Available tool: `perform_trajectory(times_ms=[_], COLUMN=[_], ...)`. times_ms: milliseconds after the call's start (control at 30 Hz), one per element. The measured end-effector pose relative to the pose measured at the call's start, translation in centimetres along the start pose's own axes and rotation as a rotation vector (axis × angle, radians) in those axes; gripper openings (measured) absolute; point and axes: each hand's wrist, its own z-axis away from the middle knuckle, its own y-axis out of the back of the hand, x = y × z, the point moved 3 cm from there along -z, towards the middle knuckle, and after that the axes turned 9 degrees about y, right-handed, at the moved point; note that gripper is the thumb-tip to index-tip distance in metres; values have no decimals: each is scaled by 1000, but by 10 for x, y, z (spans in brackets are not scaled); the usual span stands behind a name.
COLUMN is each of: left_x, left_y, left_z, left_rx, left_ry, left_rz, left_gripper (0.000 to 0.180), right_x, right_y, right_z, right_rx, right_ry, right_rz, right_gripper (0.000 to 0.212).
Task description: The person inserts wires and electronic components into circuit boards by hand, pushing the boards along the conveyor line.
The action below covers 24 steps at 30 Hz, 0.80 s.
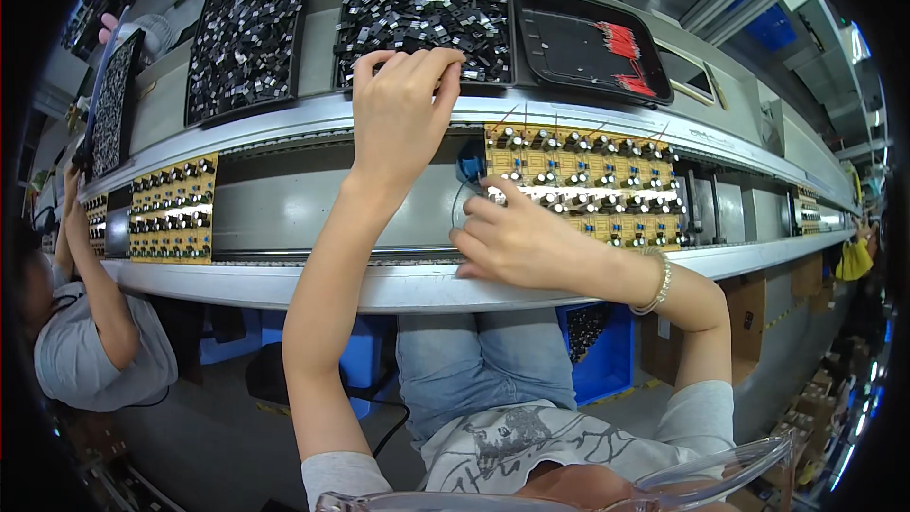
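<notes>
My left hand (403, 109) reaches over the near edge of a black tray (345, 33) heaped with small black parts with metal ends (427, 9). Its fingers curl down at the parts, thumb close to the index finger; whatever they pinch is hidden. Curled at the left edge of a yellow circuit board panel (588, 180) is my right hand (507, 232), its index finger bent over the edge. I cannot make out what is in it. Rows of upright black capacitors stand on the panel, with thin red leads along its far side. A blue translucent thing (470, 167) shows beside the panel's left edge.
Another tray of black parts (248, 33) stands left, and a black tray with red parts (621, 52) right. A second board panel (172, 209) sits left on the rail track (313, 261). A co-worker (100, 341) works at far left. Blue bins (607, 351) sit below.
</notes>
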Motion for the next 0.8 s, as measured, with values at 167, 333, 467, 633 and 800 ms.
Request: perform_trajectory(times_ms=[167,333,467,633,800], left_x=[4,4,5,7,10], left_y=[0,-6,-9,-14,-22], left_z=[-2,1,2,3,8], left_rx=[-14,-91,-87,-128,-177], left_ry=[-6,2,1,-4,-32], left_rz=[1,10,28,13,21], left_gripper=[7,8,6,6,6], right_x=[-4,-6,-7,-2,3], right_y=[-4,-6,1,7,21], right_z=[16,32,51,86,130], right_rx=[-25,-12,11,-5,-40], right_ry=[-93,-116,-146,-198,-314], right_rz=[61,34,53,78,131], right_gripper=[37,43,45,50,47])
